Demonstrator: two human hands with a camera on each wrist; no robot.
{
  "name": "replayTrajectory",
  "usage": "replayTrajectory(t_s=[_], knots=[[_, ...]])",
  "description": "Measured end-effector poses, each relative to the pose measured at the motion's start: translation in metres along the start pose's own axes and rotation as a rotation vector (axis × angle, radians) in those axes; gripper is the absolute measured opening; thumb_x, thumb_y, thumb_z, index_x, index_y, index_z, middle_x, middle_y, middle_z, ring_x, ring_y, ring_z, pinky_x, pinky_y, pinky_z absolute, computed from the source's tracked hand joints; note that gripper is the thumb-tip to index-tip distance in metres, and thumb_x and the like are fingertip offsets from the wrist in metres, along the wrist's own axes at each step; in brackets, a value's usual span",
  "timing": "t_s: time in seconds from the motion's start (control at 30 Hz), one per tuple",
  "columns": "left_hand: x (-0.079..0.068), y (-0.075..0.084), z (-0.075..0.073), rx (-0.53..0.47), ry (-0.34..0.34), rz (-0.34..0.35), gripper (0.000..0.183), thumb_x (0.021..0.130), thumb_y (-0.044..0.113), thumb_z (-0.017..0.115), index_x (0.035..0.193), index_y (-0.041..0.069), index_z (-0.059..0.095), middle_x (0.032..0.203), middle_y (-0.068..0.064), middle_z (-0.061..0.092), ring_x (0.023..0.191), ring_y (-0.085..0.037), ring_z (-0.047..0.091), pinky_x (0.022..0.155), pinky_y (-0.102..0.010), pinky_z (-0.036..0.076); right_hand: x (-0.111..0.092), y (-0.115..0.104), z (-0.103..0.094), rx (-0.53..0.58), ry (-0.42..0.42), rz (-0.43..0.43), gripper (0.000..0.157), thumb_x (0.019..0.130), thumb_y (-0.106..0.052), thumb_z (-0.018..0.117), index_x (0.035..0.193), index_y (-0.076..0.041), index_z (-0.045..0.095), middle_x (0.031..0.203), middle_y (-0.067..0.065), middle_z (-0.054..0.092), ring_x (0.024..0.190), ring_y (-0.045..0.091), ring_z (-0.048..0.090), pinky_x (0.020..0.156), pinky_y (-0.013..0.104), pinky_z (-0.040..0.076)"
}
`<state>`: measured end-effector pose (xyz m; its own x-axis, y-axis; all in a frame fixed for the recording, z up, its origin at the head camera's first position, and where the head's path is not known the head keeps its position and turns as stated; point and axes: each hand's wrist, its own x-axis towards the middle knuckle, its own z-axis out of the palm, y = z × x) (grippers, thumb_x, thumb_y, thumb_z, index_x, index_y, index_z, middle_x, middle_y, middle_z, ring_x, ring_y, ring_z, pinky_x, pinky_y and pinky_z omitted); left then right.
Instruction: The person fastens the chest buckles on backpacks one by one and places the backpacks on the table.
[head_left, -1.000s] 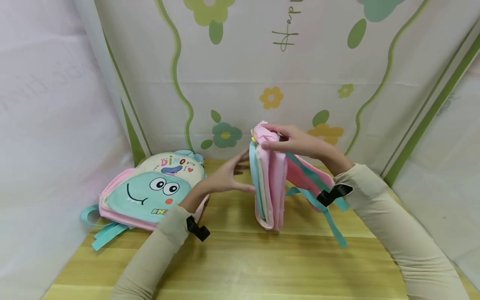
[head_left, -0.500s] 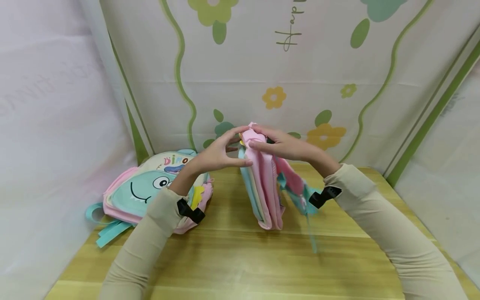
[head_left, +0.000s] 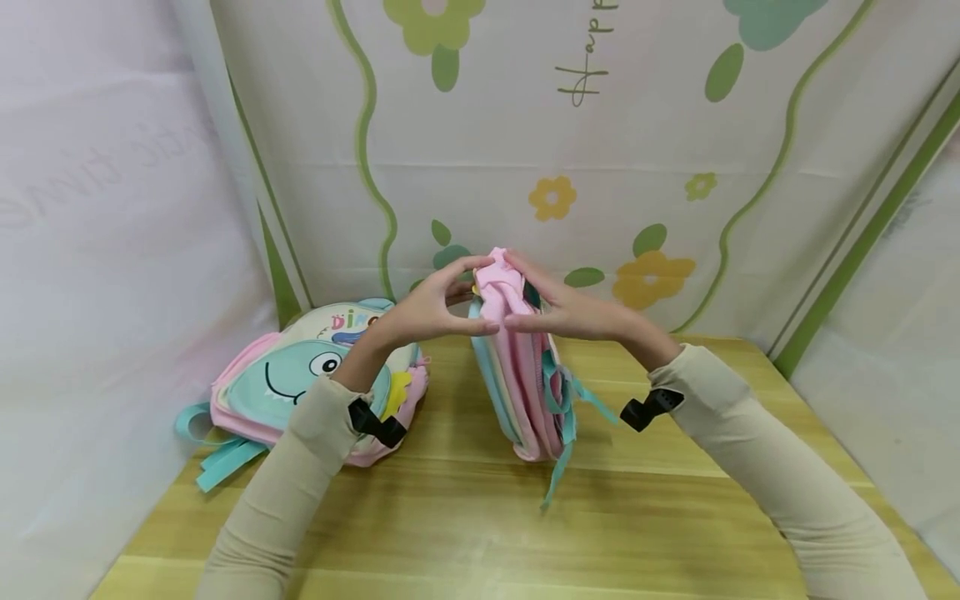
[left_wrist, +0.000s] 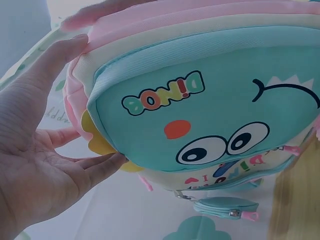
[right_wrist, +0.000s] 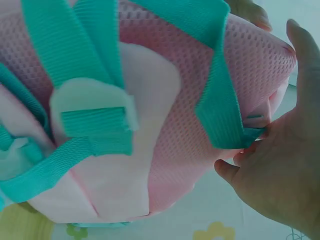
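Hands and backpack: since a second ago, the left hand (head_left: 427,312) has risen to the top edge of the standing backpack (head_left: 510,367), whose top leans farther left; its teal straps (right_wrist: 62,45) have swung closer in.
Standing backpack: pink and teal, upright on edge mid-tabletop (head_left: 480,533), smiling dino front facing left, mesh back facing right; a small teal purse (left_wrist: 225,206) hangs from it.
Left-hand fingers: spread wide from the thumb, tips touching the upper end, not closed around it.
Right-hand fingers: the right hand (head_left: 573,312) mirrors this, fingers and thumb well parted, touching the back side.
Second backpack: a similar dino backpack (head_left: 277,383) lies face up at left, partly behind the forearm.
Backdrop: pale flowered cloth (head_left: 480,167).
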<state>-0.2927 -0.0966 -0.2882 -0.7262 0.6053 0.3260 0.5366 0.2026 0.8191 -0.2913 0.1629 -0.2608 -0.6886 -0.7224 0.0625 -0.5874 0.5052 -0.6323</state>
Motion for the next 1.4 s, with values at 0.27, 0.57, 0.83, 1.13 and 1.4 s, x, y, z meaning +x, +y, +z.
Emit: replayTrajectory(t_s=[0.27, 0.57, 0.83, 1.13, 1.4], knots=[[-0.007, -0.003, -0.004, -0.022, 0.005, 0.011, 0.085, 0.086, 0.011, 0.081, 0.157, 0.013, 0.033, 0.164, -0.005, 0.029, 0.149, -0.031, 0.04, 0.121, -0.043, 0.035, -0.015, 0.018, 0.018, 0.033, 0.006, 0.006, 0.118, 0.089, -0.041, 0.078, 0.157, -0.045, -0.018, 0.17, -0.011, -0.014, 0.158, 0.014, -0.002, 0.125, 0.058, 0.019], [-0.016, -0.007, -0.01, -0.05, 0.015, -0.011, 0.084, 0.087, 0.013, 0.081, 0.157, 0.016, 0.033, 0.164, -0.002, 0.029, 0.147, -0.028, 0.043, 0.12, -0.042, 0.037, -0.033, 0.04, 0.041, 0.081, -0.066, 0.034, 0.122, 0.085, -0.044, 0.082, 0.16, -0.039, -0.015, 0.172, -0.002, -0.009, 0.159, 0.028, 0.004, 0.123, 0.06, 0.024], [-0.026, -0.013, -0.023, -0.093, -0.007, -0.026, 0.087, 0.089, 0.013, 0.079, 0.159, 0.013, 0.028, 0.165, -0.004, 0.028, 0.147, -0.028, 0.043, 0.12, -0.043, 0.037, -0.043, 0.051, 0.056, 0.062, -0.099, 0.054, 0.129, 0.079, -0.043, 0.087, 0.164, -0.025, -0.008, 0.173, 0.0, -0.011, 0.159, 0.028, -0.003, 0.124, 0.062, 0.016], [-0.041, -0.026, -0.033, -0.098, 0.012, -0.016, 0.086, 0.087, 0.008, 0.08, 0.158, 0.014, 0.031, 0.159, 0.0, 0.035, 0.139, -0.025, 0.05, 0.119, -0.036, 0.039, -0.051, 0.072, 0.072, 0.074, -0.126, 0.079, 0.128, 0.078, -0.036, 0.09, 0.165, -0.018, -0.003, 0.173, 0.009, -0.002, 0.158, 0.037, 0.008, 0.122, 0.065, 0.021], [-0.055, -0.035, -0.036, -0.11, 0.03, -0.059, 0.085, 0.087, 0.008, 0.08, 0.158, 0.014, 0.032, 0.157, -0.001, 0.037, 0.132, -0.026, 0.053, 0.107, -0.029, 0.048, -0.059, 0.089, 0.089, 0.043, -0.125, 0.085, 0.127, 0.08, -0.039, 0.088, 0.165, -0.01, -0.002, 0.172, 0.014, -0.003, 0.158, 0.037, 0.005, 0.123, 0.062, 0.02]])
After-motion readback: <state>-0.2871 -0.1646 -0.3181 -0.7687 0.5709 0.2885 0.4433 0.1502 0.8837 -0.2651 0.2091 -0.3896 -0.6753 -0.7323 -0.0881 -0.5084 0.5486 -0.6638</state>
